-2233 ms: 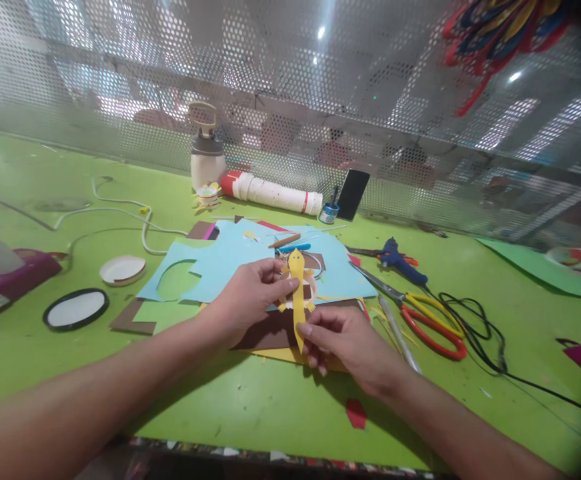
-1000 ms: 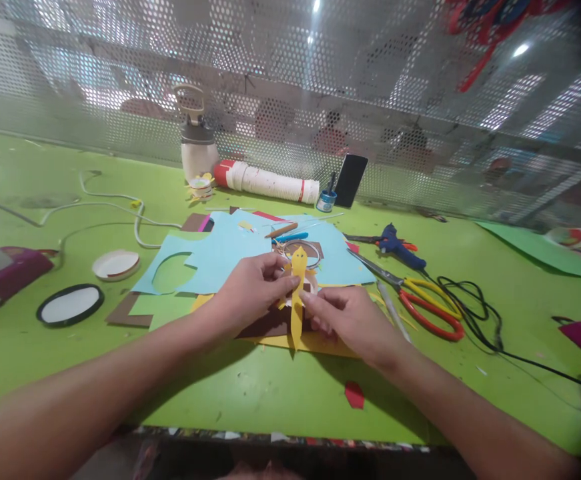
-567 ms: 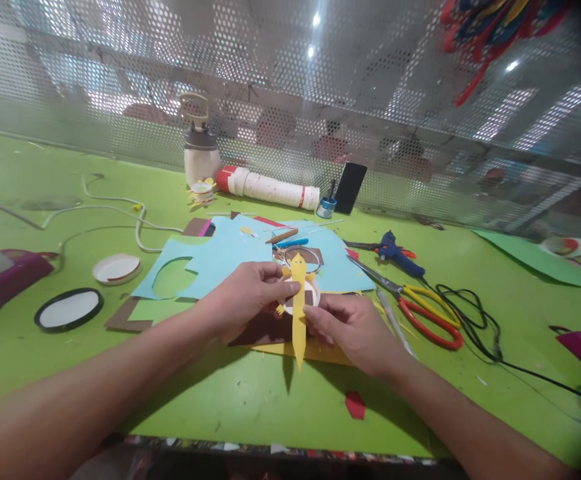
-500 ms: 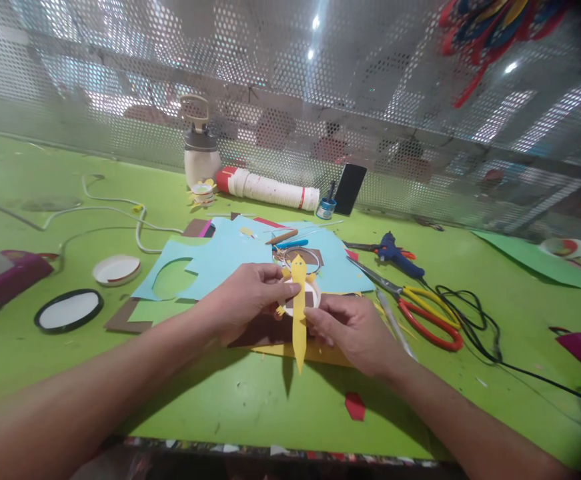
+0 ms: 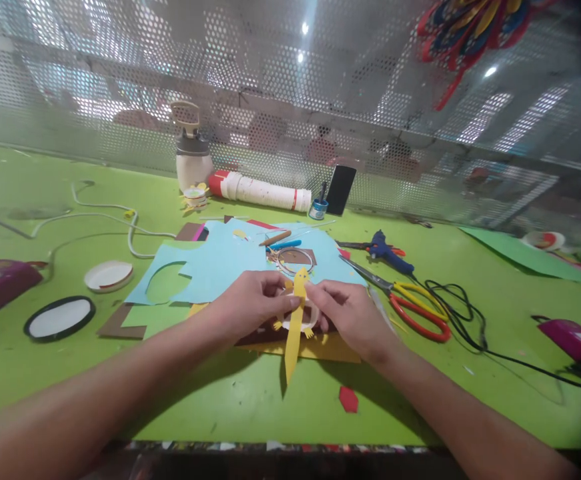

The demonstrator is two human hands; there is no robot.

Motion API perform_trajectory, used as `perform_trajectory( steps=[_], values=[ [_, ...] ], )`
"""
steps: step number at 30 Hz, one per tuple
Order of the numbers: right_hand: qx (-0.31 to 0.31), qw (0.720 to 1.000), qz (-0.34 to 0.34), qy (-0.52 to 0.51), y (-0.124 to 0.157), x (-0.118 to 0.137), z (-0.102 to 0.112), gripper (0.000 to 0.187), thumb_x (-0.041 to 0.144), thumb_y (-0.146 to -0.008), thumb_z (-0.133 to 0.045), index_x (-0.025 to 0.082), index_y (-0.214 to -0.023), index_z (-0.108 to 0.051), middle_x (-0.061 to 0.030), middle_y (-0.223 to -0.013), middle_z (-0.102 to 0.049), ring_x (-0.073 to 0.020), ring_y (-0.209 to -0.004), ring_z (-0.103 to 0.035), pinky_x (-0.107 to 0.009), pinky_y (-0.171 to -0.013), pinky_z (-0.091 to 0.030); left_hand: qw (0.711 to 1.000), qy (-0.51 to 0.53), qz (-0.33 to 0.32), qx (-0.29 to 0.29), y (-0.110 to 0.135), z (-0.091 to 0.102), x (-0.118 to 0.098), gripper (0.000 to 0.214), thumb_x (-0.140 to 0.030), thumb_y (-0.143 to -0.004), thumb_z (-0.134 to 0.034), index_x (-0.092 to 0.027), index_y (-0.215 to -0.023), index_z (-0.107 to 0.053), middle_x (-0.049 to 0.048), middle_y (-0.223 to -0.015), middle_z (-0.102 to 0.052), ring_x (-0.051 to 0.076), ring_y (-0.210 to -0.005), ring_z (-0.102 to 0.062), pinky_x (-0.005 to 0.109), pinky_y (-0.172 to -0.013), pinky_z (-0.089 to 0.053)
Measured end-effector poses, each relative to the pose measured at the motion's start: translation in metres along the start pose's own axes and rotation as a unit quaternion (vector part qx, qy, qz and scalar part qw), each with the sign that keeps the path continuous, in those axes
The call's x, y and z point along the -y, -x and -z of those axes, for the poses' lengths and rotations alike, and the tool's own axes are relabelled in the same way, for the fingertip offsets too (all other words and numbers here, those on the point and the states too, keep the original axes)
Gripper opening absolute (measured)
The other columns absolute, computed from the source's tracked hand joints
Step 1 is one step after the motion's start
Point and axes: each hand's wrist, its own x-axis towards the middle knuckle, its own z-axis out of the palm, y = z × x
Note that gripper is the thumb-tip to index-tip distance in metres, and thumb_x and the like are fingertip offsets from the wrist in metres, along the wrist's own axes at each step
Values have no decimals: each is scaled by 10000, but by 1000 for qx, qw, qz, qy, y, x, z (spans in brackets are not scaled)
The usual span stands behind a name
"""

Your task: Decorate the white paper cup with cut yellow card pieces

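Note:
Between my hands is a small paper animal: a long yellow paper strip (image 5: 294, 340) with a head bearing two eyes and a pointed tail, lying over a white ring (image 5: 312, 321) with small yellow feet. My left hand (image 5: 250, 303) is closed on it from the left, its thumb pressing the strip near the ring's middle. From the right, my right hand (image 5: 357, 317) pinches the strip just below the head. Its lower fingers lie behind the ring, partly hidden. The strip's tail hangs toward me, tilted left.
Light blue paper (image 5: 215, 257) lies behind my hands with a brown-handled tool (image 5: 276, 238) and a blue one. Scissors (image 5: 420, 310) and a blue glue gun (image 5: 387, 252) lie right, a black-rimmed disc (image 5: 60, 319) left. A red paper piece (image 5: 349, 400) lies near the front edge.
My right hand has moved up from the strip's middle to just below its head. The strip's tail has swung left, and more of the ring's feet show. The camera view has shifted slightly.

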Motion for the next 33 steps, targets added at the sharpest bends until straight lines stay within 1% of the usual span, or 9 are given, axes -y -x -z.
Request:
perform_trajectory(
  steps=[3, 5, 9, 12, 16, 21, 26, 30, 33],
  values=[
    [10, 999, -12, -47, 0, -4, -2, 407, 461, -826, -614, 153, -565, -566, 17, -496, -578, -75, -452, -505, -195, -471, -399, 1000, -17, 2, 18, -1, 0, 3, 253, -367, -684, -718, -151, -778, -625, -2, -620, -618, 97, -496, -501, 214, -481, -353],
    [24, 992, -40, -114, 0, -8, -2, 401, 451, -835, -609, 152, -572, -564, 17, -494, -580, -73, -438, -501, -189, -447, -385, 1000, -11, 1, 24, -2, 1, 4, 257, -371, -686, -716, -155, -793, -625, 3, -638, -626, 104, -509, -516, 217, -486, -360],
    [66, 954, -92, -276, -2, -14, -5, 360, 395, -854, -612, 138, -604, -584, 24, -490, -570, -57, -415, -485, -172, -429, -375, 1000, 7, -6, 23, -1, 0, 3, 269, -382, -676, -732, -161, -786, -626, 3, -634, -628, 138, -565, -582, 238, -531, -416],
    [82, 933, -107, -332, -2, -17, -7, 321, 349, -865, -609, 125, -634, -610, 17, -507, -572, -61, -430, -506, -170, -437, -392, 999, 27, -11, 24, 1, 0, 2, 275, -378, -660, -752, -161, -787, -638, 2, -614, -631, 160, -594, -615, 255, -560, -448],
    [75, 929, -114, -345, -2, -18, -9, 306, 353, -877, -588, 113, -695, -642, -7, -566, -602, -68, -445, -524, -170, -427, -407, 998, 49, -9, 36, 1, 0, 1, 280, -363, -647, -771, -164, -800, -647, 26, -665, -668, 186, -640, -646, 281, -600, -479],
    [72, 936, -74, -336, -2, -18, -10, 304, 356, -873, -587, 111, -703, -650, -12, -574, -598, -76, -465, -522, -173, -429, -419, 996, 71, 1, 63, 1, 0, 2, 288, -356, -692, -749, -175, -884, -631, 55, -780, -693, 223, -733, -675, 339, -692, -502],
    [54, 939, -75, -333, -5, -19, -10, 347, 414, -848, -603, 121, -666, -636, -13, -540, -607, -77, -426, -522, -180, -428, -415, 991, 81, -42, 94, 1, 2, 4, 257, -346, -749, -706, -160, -912, -637, 81, -830, -704, 234, -778, -678, 383, -774, -494],
    [2, 952, -88, -293, -9, -20, -4, 400, 494, -826, -598, 129, -665, -620, -18, -520, -606, -92, -421, -528, -196, -420, -393, 994, 79, -34, 59, 1, 4, 1, 305, -359, -678, -764, -149, -867, -650, 65, -770, -696, 209, -715, -659, 345, -706, -494],
    [-23, 961, -74, -266, -9, -18, 0, 422, 539, -814, -591, 131, -712, -625, -12, -559, -605, -96, -451, -534, -214, -457, -412, 996, 74, -32, 27, 1, 4, 0, 322, -361, -617, -801, -153, -819, -659, 28, -692, -667, 183, -648, -632, 314, -646, -478]
  ],
)
